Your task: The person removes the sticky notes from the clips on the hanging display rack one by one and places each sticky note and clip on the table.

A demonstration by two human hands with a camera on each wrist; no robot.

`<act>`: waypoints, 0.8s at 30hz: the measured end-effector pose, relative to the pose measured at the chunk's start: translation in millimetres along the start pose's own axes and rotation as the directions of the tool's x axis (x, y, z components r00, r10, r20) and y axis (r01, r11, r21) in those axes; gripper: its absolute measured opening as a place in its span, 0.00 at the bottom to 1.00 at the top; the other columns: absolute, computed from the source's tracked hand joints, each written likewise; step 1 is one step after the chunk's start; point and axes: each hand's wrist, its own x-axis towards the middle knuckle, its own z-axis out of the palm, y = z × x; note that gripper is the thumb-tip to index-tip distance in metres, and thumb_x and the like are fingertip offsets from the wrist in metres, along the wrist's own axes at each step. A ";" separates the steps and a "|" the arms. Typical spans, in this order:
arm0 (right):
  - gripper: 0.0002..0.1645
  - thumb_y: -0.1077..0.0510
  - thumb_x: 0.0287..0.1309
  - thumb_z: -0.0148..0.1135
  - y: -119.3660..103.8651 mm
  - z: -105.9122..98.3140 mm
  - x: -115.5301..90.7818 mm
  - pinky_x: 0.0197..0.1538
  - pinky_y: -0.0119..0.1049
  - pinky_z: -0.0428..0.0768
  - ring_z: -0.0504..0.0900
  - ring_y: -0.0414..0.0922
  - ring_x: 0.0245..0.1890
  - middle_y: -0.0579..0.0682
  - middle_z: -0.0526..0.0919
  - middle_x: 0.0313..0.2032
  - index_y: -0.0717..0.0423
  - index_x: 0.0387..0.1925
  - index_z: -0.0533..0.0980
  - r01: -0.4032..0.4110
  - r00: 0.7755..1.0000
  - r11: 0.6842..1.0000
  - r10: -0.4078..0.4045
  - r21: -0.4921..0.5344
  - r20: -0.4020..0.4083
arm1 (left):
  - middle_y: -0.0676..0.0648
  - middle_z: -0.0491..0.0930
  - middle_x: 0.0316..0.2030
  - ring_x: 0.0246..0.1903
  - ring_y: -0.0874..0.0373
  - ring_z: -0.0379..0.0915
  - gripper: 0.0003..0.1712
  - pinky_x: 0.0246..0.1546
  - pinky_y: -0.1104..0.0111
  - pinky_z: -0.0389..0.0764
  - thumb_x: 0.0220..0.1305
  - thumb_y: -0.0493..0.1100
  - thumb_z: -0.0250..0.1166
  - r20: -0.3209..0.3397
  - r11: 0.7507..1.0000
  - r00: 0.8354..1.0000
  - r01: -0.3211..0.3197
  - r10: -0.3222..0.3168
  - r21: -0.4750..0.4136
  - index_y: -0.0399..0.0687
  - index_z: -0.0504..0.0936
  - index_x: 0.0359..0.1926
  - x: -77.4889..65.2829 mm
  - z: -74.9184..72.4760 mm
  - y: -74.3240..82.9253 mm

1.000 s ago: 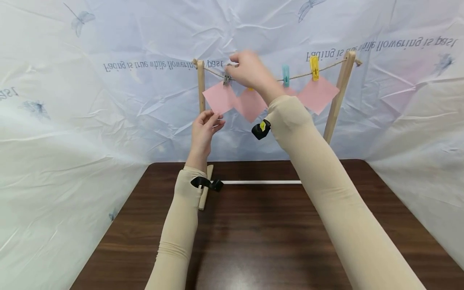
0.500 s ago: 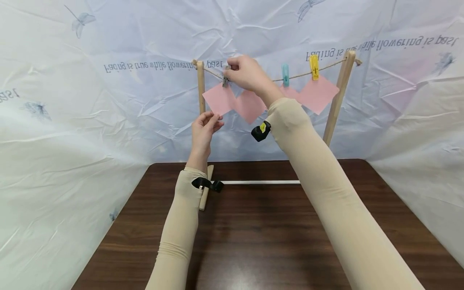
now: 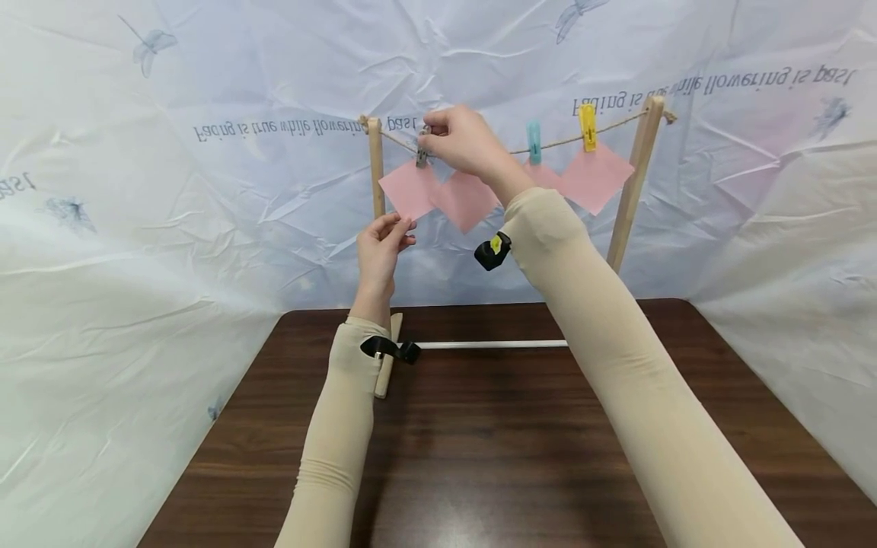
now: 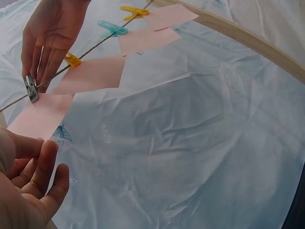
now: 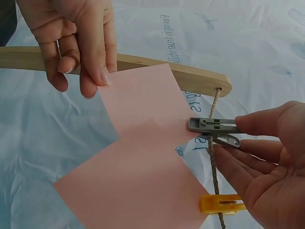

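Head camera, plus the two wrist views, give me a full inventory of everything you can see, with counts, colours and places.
Table: 1, dark brown, beneath the arms
Printed sheet: white-blue, behind and beside the table
Wooden posts: 2, light wood, left and right
Wooden foot: 1 visible, light wood, on the table, left
Rod: 1, white, low between the posts
Rope: 1, tan, strung between the posts
Papers: 4, pink, in a row along the rope
Grey clothespin: 1, grey, leftmost paper
Yellow clothespins: 2, yellow, second and fourth papers
Teal clothespin: 1, teal, third paper
Sleeves: 2, beige, both arms
Wrist straps: 2, black, at the wrists
Left hand: 1, pinching the leftmost paper's lower corner
Right hand: 1, pinching the grey clothespin
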 end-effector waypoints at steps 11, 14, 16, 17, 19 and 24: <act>0.25 0.55 0.74 0.57 4.6 0.5 -3.4 0.60 0.30 0.76 0.77 0.41 0.61 0.50 0.79 0.62 0.56 0.68 0.73 0.058 0.997 0.998 -0.056 0.027 -0.061 | 0.51 0.85 0.29 0.21 0.63 0.77 0.10 0.32 0.73 0.82 0.70 0.34 0.65 -0.035 1.000 0.999 -0.013 0.013 0.002 0.31 0.82 0.47 0.2 1.3 3.8; 0.22 0.56 0.73 0.58 5.7 0.8 -3.8 0.58 0.29 0.77 0.79 0.40 0.59 0.50 0.81 0.59 0.56 0.65 0.75 0.067 0.994 0.997 -0.062 0.044 -0.091 | 0.50 0.84 0.30 0.21 0.62 0.78 0.11 0.32 0.73 0.82 0.70 0.35 0.65 -0.033 1.000 0.999 -0.010 0.010 0.005 0.31 0.82 0.48 0.2 1.4 5.3; 0.21 0.57 0.73 0.58 5.9 1.1 -4.1 0.56 0.28 0.78 0.80 0.40 0.57 0.50 0.82 0.58 0.56 0.63 0.77 0.076 0.991 0.995 -0.069 0.058 -0.114 | 0.49 0.84 0.30 0.21 0.62 0.78 0.10 0.32 0.73 0.82 0.70 0.34 0.65 -0.033 1.000 0.999 -0.012 0.012 0.003 0.31 0.82 0.47 0.2 1.8 5.7; 0.20 0.58 0.72 0.59 5.8 1.3 -4.1 0.55 0.28 0.78 0.81 0.40 0.56 0.50 0.83 0.57 0.57 0.62 0.78 0.078 0.990 0.995 -0.069 0.070 -0.126 | 0.49 0.84 0.30 0.21 0.62 0.77 0.09 0.32 0.73 0.82 0.70 0.34 0.65 -0.033 1.000 0.999 -0.011 0.011 0.001 0.31 0.83 0.47 0.2 2.0 5.8; 0.19 0.58 0.72 0.60 5.1 1.5 -4.3 0.54 0.28 0.79 0.82 0.39 0.54 0.50 0.84 0.55 0.57 0.61 0.79 0.084 0.986 0.993 -0.071 0.087 -0.149 | 0.50 0.84 0.29 0.21 0.63 0.77 0.08 0.31 0.73 0.82 0.70 0.34 0.64 -0.035 1.000 0.999 -0.012 0.012 0.000 0.32 0.83 0.46 0.0 2.6 5.9; 0.18 0.58 0.71 0.61 1.3 -0.2 -5.2 0.52 0.27 0.79 0.83 0.38 0.51 0.50 0.85 0.53 0.58 0.58 0.80 0.135 0.968 0.981 -0.101 0.136 -0.230 | 0.52 0.84 0.28 0.20 0.64 0.77 0.04 0.30 0.74 0.81 0.70 0.32 0.64 -0.036 1.000 0.999 -0.007 0.007 -0.007 0.35 0.82 0.42 0.0 3.1 5.0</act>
